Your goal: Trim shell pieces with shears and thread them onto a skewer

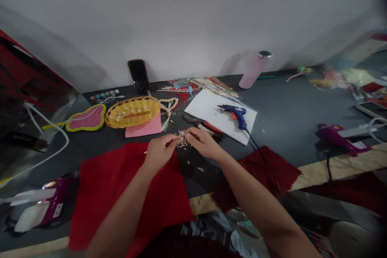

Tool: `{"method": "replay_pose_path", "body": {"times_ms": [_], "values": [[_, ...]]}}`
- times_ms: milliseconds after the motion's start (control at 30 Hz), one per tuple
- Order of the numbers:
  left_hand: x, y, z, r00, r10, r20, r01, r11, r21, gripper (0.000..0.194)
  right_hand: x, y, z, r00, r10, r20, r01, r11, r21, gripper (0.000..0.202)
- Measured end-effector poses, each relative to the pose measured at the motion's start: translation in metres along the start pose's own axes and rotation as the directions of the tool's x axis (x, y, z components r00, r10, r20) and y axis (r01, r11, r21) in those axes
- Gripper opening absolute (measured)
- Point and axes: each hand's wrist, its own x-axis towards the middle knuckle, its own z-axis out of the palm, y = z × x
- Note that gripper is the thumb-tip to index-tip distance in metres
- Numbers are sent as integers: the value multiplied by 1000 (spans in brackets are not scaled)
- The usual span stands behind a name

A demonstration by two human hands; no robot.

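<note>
A small pile of pale beige bits (182,142) lies on the dark table, right between my two hands. My left hand (161,150) has thumb and forefinger pinched at the pile's left side. From the right, my right hand (202,141) pinches in the same way over the pile's edge. Anything between the fingertips is too small to make out. Under my left forearm spreads a red cloth (105,185). Just beyond my right hand are pliers (213,127) with red and black handles.
A yellow wicker basket (133,122) with pale pieces rests partly on pink paper (145,130). A blue glue gun (237,113) lies on a white board (201,107), its cord trailing forward. A phone (139,76) and a pink bottle (254,70) stand by the wall.
</note>
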Motion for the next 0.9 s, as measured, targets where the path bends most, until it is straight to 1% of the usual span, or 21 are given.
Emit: {"method": "replay_pose_path", "body": {"times_ms": [67,133,300,367,467,600,700,767,900], "values": [[0,1,0,1000,-6,18,5,998,66,18,-1,3,5,998,15,64,-23,993,119,37],[-1,2,0,999,-14,38,9,993,117,18,-1,6,7,994,16,110,-33,988,151,38],[-1,3,1,996,12,84,-33,966,256,18,-1,8,6,983,-13,183,-1,997,77,36],[-1,4,0,994,29,104,-57,958,282,17,-1,8,7,979,-20,205,8,998,58,36],[-2,6,-2,993,36,110,-62,968,241,17,-2,7,9,981,-42,187,24,995,100,38],[-4,9,-2,997,43,71,-55,983,177,17,-2,7,11,980,-76,185,30,970,242,40],[-5,9,-1,998,52,42,-57,991,121,17,-2,7,12,980,-72,184,7,944,331,42],[-4,9,0,998,58,8,-58,997,44,16,-3,6,14,980,-50,192,-36,908,417,42],[-2,6,0,997,44,-62,-50,994,-102,16,-4,7,16,970,-20,241,-129,799,588,41]]}}
